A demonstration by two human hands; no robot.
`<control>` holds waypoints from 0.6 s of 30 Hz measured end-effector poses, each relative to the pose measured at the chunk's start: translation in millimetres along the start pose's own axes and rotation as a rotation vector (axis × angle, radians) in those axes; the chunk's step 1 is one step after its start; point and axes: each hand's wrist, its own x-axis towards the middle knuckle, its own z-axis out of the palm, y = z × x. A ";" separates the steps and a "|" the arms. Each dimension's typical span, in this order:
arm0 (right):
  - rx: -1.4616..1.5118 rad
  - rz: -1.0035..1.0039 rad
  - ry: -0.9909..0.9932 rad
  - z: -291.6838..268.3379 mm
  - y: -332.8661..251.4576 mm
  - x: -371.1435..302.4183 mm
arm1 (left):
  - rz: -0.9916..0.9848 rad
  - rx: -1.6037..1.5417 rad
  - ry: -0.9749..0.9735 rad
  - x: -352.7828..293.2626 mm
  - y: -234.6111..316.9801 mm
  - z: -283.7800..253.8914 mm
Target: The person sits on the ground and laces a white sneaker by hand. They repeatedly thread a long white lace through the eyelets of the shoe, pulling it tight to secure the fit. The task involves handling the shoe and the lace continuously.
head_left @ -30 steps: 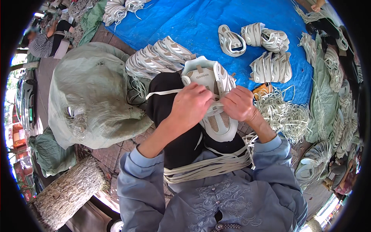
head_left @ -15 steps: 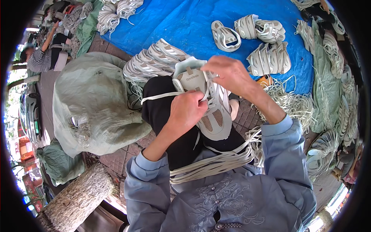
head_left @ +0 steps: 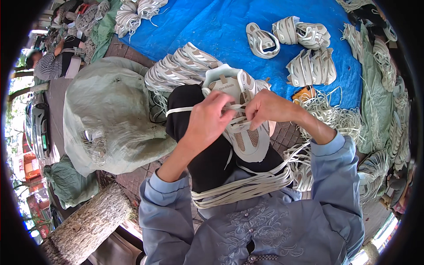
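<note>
A beige and white shoe upper lies across my black-clad knees, its toe toward me and its tongue standing up. A white shoelace runs across its lacing area and trails off to the left over my knee. My left hand is closed in a pinch on the lace at the left eyelet side. Close by, my right hand pinches at the lace over the right eyelets, thumb and forefinger together. The fingers partly hide the eyelets. A bundle of loose white laces lies over my lap.
Stacked shoe uppers stand beyond my knees, and more lie on the blue tarp. A bulging pale green sack sits at left, above a stone block. A heap of laces is at right. Another person sits far left.
My right hand has come down and left from the upper's top edge to the lacing area. My left hand has shifted slightly up, and the two hands are now close together.
</note>
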 end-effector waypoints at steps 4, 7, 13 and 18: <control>-0.113 0.075 -0.068 -8.5 -17.5 2.0 | 0.252 0.317 0.044 -2.0 -14.2 -9.8; -0.443 -0.074 -0.013 -2.2 -29.2 3.6 | 0.233 0.477 -0.005 -4.4 -20.2 -7.8; -0.681 -0.152 0.196 7.9 -29.8 17.4 | 0.210 0.438 -0.079 -2.8 -21.4 -7.4; -0.107 0.050 -0.030 -9.7 -14.6 19.5 | 0.155 0.298 -0.053 -2.8 -20.6 -7.1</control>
